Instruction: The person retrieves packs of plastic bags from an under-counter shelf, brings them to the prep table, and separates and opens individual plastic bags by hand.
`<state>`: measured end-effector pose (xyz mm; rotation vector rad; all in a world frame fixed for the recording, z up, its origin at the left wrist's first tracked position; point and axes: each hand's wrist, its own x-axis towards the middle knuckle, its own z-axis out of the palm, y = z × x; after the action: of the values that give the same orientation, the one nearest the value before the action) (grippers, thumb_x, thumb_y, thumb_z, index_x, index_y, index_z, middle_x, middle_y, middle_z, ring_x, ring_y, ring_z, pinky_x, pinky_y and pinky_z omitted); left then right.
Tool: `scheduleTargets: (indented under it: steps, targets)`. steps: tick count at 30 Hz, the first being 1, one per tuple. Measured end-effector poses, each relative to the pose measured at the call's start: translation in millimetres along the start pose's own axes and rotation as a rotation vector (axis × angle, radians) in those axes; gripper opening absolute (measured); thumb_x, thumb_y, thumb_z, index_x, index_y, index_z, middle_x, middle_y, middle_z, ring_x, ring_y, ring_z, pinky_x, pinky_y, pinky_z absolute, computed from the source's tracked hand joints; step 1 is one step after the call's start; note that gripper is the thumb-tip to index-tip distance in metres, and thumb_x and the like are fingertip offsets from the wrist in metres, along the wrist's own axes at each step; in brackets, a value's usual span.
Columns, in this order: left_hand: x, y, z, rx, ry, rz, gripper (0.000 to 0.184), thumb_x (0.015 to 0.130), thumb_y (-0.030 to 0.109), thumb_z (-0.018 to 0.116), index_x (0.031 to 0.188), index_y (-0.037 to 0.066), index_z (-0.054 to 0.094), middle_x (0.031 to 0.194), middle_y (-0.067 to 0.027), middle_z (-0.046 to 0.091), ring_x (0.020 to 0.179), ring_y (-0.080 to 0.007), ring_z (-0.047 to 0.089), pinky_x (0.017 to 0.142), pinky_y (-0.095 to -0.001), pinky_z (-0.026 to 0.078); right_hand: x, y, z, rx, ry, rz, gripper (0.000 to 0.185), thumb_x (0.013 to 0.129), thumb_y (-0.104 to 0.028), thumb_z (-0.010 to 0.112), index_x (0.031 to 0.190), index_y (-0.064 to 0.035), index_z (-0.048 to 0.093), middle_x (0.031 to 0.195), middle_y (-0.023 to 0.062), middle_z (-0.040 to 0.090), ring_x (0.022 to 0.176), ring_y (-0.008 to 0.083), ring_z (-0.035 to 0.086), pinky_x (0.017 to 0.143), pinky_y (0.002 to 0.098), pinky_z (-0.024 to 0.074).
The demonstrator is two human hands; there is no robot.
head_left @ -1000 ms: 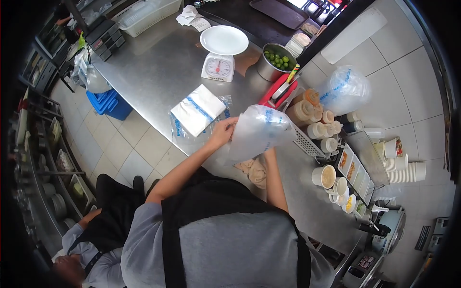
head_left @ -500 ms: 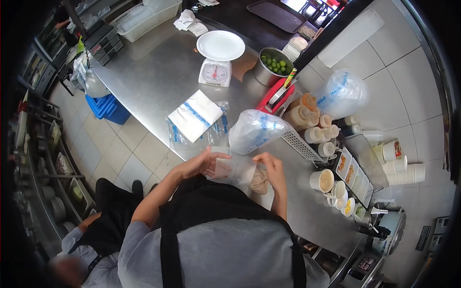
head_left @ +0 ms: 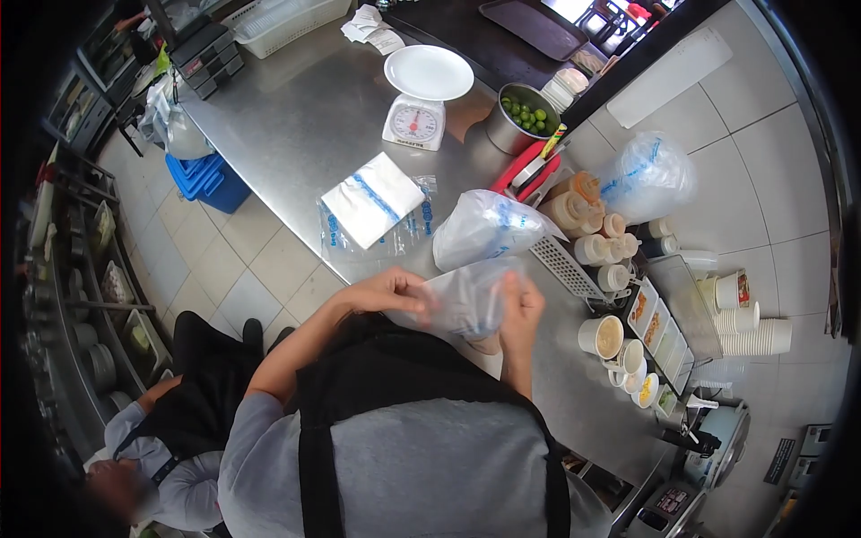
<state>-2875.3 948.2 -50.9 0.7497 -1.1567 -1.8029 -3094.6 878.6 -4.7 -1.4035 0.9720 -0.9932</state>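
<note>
A clear plastic bag (head_left: 465, 296) is stretched between my two hands above the counter's near edge. My left hand (head_left: 395, 291) pinches its left side, the fingers slightly blurred. My right hand (head_left: 520, 309) is closed on the right side, thumb up. Under the bag a small part of a tan item (head_left: 487, 344) shows; the rest is hidden. Just beyond my hands stands a filled white plastic bag (head_left: 489, 229) with blue print. To its left, a stack of folded white bags (head_left: 372, 199) lies on a clear printed wrapper (head_left: 421, 229).
A kitchen scale (head_left: 414, 123) with a white plate stands farther back, near a pot of limes (head_left: 511, 134). Squeeze bottles (head_left: 583, 211), cups (head_left: 601, 337) and food trays (head_left: 659, 323) line the right. Another person (head_left: 170, 430) is at my left.
My hands have gripped the plastic bag's sides and pulled it up taut; the right hand has turned thumb up. The tan item is now mostly covered. The view has shifted slightly.
</note>
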Motion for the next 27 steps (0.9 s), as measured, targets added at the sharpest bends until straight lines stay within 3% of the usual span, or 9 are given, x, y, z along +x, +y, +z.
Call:
scheduleTargets:
  steps: [5, 7, 10, 13, 16, 17, 19, 23, 27]
  targets:
    - [-4, 1, 3, 0.1, 0.172, -0.068, 0.018, 0.074, 0.006, 0.07, 0.09, 0.0, 0.066, 0.083, -0.0063, 0.067, 0.079, -0.0128, 0.062, 0.077, -0.0248, 0.046, -3, -9, -19, 0.068, 0.288, -0.116, 0.025, 0.092, -0.02, 0.049, 0.08, -0.001, 0.058, 0.07, -0.0007, 0.057, 0.06, 0.0041, 0.049, 0.054, 0.0187, 0.0392]
    - [-2, -2, 1, -0.017, 0.206, -0.066, 0.017, 0.076, 0.01, 0.069, 0.089, 0.0, 0.066, 0.083, -0.005, 0.066, 0.08, -0.0106, 0.061, 0.078, -0.0224, 0.044, -3, -8, -26, 0.063, 0.333, -0.134, 0.025, 0.093, -0.02, 0.048, 0.083, -0.0002, 0.057, 0.072, -0.0001, 0.058, 0.061, 0.0044, 0.05, 0.055, 0.0188, 0.0398]
    - [1, 3, 1, -0.155, 0.296, -0.093, 0.014, 0.077, 0.013, 0.069, 0.085, 0.002, 0.067, 0.079, -0.003, 0.066, 0.075, -0.0077, 0.059, 0.073, -0.0196, 0.043, 2, -9, -37, 0.054, 0.309, -0.106, 0.021, 0.089, -0.018, 0.054, 0.099, 0.0014, 0.055, 0.091, 0.0069, 0.058, 0.081, 0.0103, 0.053, 0.073, 0.0246, 0.0424]
    - [6, -5, -1, -0.137, 0.432, -0.067, 0.013, 0.076, 0.016, 0.07, 0.075, 0.004, 0.065, 0.072, 0.0006, 0.062, 0.065, -0.0049, 0.053, 0.061, -0.0186, 0.04, 7, -34, -25, -0.419, 0.452, -0.441, 0.038, 0.081, -0.011, 0.061, 0.115, 0.0016, 0.049, 0.114, 0.0129, 0.049, 0.106, 0.0183, 0.045, 0.093, 0.0326, 0.0331]
    - [8, -1, -1, -0.023, 0.49, -0.087, 0.019, 0.075, 0.021, 0.072, 0.067, 0.007, 0.061, 0.064, 0.0049, 0.054, 0.056, -0.0026, 0.044, 0.051, -0.0189, 0.033, -3, -57, -22, -0.586, 0.467, -0.619, 0.052, 0.074, -0.009, 0.067, 0.121, 0.001, 0.047, 0.127, 0.0191, 0.036, 0.117, 0.0267, 0.036, 0.098, 0.0399, 0.0265]
    - [9, 4, 1, 0.019, 0.491, -0.109, 0.022, 0.075, 0.022, 0.072, 0.064, 0.008, 0.059, 0.061, 0.0064, 0.051, 0.053, -0.002, 0.041, 0.048, -0.0191, 0.03, -8, -61, -23, -0.724, 0.32, -0.674, 0.044, 0.076, -0.007, 0.063, 0.118, -0.0012, 0.051, 0.127, 0.018, 0.039, 0.116, 0.0278, 0.039, 0.097, 0.0426, 0.0288]
    - [13, 14, 11, 0.086, 0.387, -0.127, 0.023, 0.075, 0.021, 0.072, 0.064, 0.008, 0.057, 0.06, 0.0062, 0.049, 0.054, -0.0011, 0.04, 0.047, -0.0194, 0.029, -2, -66, -23, -0.747, -0.308, -0.727, 0.034, 0.074, -0.006, 0.061, 0.108, -0.0056, 0.06, 0.128, 0.0135, 0.043, 0.118, 0.0274, 0.038, 0.098, 0.0441, 0.0284]
    - [28, -1, 10, 0.014, 0.135, 0.027, 0.023, 0.073, 0.018, 0.074, 0.063, 0.008, 0.055, 0.06, 0.006, 0.049, 0.056, 0.0001, 0.041, 0.046, -0.019, 0.027, 0, -65, 17, -0.899, -0.497, -0.758, 0.023, 0.071, -0.01, 0.062, 0.094, -0.0105, 0.066, 0.12, 0.0062, 0.05, 0.119, 0.0272, 0.04, 0.099, 0.046, 0.0276]
    - [31, 3, 7, 0.106, 0.072, -0.038, 0.02, 0.07, 0.012, 0.075, 0.075, 0.006, 0.056, 0.063, 0.0067, 0.049, 0.056, -0.0004, 0.042, 0.049, -0.017, 0.03, 9, -61, 13, -0.833, -0.561, -0.742, 0.012, 0.07, -0.009, 0.065, 0.082, -0.0098, 0.064, 0.114, 0.0046, 0.053, 0.116, 0.0277, 0.041, 0.097, 0.0452, 0.0299]
